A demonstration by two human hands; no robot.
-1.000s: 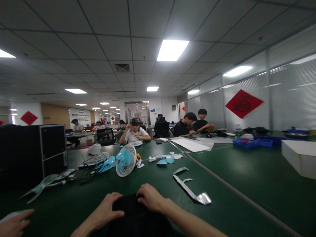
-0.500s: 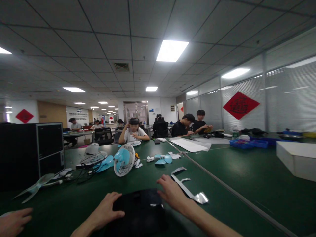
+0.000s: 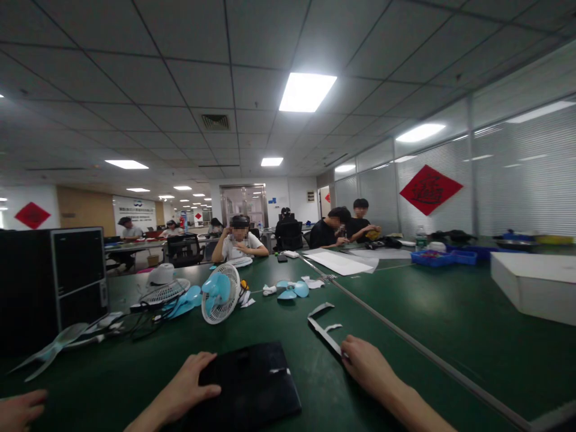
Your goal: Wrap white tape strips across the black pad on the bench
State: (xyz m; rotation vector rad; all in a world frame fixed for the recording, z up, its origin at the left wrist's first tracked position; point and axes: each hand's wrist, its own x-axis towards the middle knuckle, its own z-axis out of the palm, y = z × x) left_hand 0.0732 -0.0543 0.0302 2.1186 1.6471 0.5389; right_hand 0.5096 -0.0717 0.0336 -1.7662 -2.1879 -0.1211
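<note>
Two hands over green table (image 3: pixel 405 324). Left hand (image 3: pixel 186 384) spread wide, touching left side of flat black panel (image 3: pixel 254 387), which lies to its right. Right hand (image 3: pixel 371 366) curled narrow over near end of silver strip (image 3: pixel 323 333), right of panel; can't tell if gripping. Versus earlier frame: right hand moved from panel's far-right corner to strip.
</note>
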